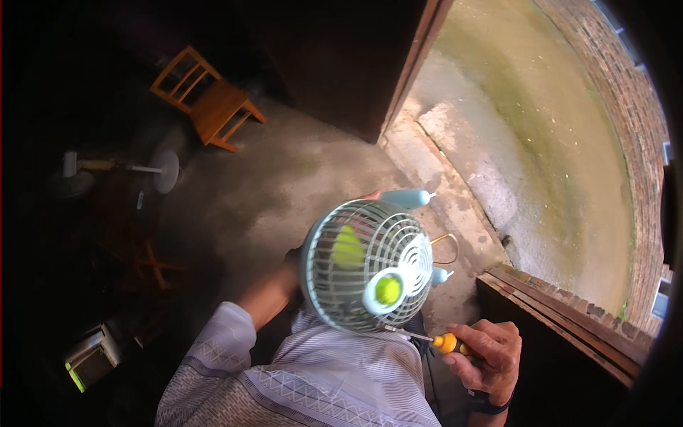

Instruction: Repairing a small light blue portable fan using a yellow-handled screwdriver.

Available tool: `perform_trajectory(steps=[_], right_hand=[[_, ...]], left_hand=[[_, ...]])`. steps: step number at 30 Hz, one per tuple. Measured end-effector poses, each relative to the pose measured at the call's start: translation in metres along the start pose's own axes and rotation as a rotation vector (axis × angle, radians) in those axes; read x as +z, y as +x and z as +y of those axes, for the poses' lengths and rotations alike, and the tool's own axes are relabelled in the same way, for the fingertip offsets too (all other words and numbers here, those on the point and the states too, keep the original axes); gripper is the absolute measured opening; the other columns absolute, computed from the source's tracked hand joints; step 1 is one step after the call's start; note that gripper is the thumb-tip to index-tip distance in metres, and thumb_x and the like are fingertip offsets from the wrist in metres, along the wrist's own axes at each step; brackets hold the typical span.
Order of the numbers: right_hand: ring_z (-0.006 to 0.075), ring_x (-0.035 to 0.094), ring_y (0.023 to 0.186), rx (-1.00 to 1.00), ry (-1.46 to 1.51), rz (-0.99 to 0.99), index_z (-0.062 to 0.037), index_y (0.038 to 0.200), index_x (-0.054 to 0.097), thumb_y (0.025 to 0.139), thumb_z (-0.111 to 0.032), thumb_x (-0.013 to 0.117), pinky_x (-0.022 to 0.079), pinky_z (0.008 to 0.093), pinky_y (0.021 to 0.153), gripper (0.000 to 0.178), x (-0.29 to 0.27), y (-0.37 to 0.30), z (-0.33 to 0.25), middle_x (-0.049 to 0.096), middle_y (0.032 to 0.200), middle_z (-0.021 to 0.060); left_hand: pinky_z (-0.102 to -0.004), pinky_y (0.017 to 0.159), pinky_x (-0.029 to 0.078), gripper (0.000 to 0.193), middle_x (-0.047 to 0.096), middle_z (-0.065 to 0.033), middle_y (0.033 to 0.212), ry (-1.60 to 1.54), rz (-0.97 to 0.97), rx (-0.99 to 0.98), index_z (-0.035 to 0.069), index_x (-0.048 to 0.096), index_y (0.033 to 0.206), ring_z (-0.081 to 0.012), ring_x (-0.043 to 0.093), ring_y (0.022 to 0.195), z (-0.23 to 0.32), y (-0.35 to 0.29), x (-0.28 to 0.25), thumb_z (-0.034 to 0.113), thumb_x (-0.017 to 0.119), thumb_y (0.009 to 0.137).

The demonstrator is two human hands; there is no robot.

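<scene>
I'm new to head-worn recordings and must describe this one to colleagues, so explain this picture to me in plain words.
No robot is at work here. A person wears a wide fisheye camera on the head; it looks down, and straight edges bend near the rim of the picture. The bare right hand grips a yellow-and-black screwdriver, its tip at the lower edge of a pale blue caged fan with green blades. The left hand is mostly hidden behind the fan; only a bit shows at the upper edge. Farther off, a wooden chair stands on the grey floor, and at the right a doorway opens onto a yard.
</scene>
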State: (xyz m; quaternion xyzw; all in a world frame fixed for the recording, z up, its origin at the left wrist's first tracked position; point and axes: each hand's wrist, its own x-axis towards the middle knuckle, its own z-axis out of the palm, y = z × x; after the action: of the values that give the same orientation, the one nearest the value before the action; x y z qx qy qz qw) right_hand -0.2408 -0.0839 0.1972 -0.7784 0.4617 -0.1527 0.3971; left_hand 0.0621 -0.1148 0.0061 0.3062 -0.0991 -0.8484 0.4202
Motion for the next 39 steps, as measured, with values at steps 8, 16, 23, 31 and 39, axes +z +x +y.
perform_trajectory(steps=[8, 16, 23, 31, 39], right_hand=[[0.0215, 0.065, 0.056, 0.187, 0.252, 0.133, 0.0014, 0.098, 0.080, 0.078, -0.027, 0.085, 0.045, 0.0303, 0.053, 0.036, -0.010, -0.031, 0.034, 0.069, 0.070, 0.0114], [0.0155, 0.071, 0.073, 0.422, 0.444, 0.326, 0.0008, 0.099, 0.076, 0.079, -0.020, 0.087, 0.053, 0.0282, 0.070, 0.030, 0.027, -0.042, 0.055, 0.074, 0.081, 0.0084], [0.0165, 0.072, 0.070, 0.321, 0.400, 0.429, -0.0003, 0.104, 0.075, 0.078, -0.015, 0.090, 0.053, 0.0278, 0.066, 0.033, 0.063, -0.037, 0.051, 0.074, 0.080, 0.0068], [0.0042, 0.060, 0.064, 0.232, 0.599, 0.446, 0.0011, 0.118, 0.072, 0.078, -0.009, 0.091, 0.046, 0.0209, 0.060, 0.046, 0.083, -0.008, 0.040, 0.071, 0.078, 0.0014], [0.0035, 0.058, 0.062, 0.297, 0.445, 0.520, 0.0001, 0.111, 0.074, 0.076, -0.016, 0.093, 0.044, 0.0214, 0.057, 0.043, 0.089, 0.005, 0.039, 0.067, 0.072, -0.0028]], left_hand=[[-0.0562, 0.104, 0.058, 0.051, 0.070, -0.0176, 0.118, -0.223, -0.013, -0.063, 0.010, 0.058, 0.137, -0.0359, 0.071, 0.110, 0.010, -0.002, 0.031, 0.047, 0.063, 0.103], [-0.0695, 0.122, 0.031, 0.056, 0.065, -0.0146, 0.111, -0.236, -0.467, 0.276, 0.008, 0.046, 0.142, -0.0330, 0.061, 0.127, 0.004, -0.001, 0.009, 0.052, 0.053, 0.108], [-0.0696, 0.125, 0.024, 0.054, 0.066, -0.0158, 0.114, -0.276, -0.592, 0.323, 0.009, 0.047, 0.143, -0.0352, 0.059, 0.129, 0.008, 0.001, 0.004, 0.047, 0.056, 0.108], [-0.0697, 0.126, 0.023, 0.054, 0.067, -0.0136, 0.113, -0.178, -0.649, 0.327, 0.010, 0.047, 0.142, -0.0336, 0.060, 0.129, 0.017, 0.005, 0.011, 0.049, 0.058, 0.107], [-0.0650, 0.127, 0.025, 0.061, 0.068, -0.0124, 0.108, -0.081, -0.491, 0.402, 0.007, 0.048, 0.138, -0.0296, 0.062, 0.122, 0.021, -0.005, 0.029, 0.053, 0.065, 0.102]])
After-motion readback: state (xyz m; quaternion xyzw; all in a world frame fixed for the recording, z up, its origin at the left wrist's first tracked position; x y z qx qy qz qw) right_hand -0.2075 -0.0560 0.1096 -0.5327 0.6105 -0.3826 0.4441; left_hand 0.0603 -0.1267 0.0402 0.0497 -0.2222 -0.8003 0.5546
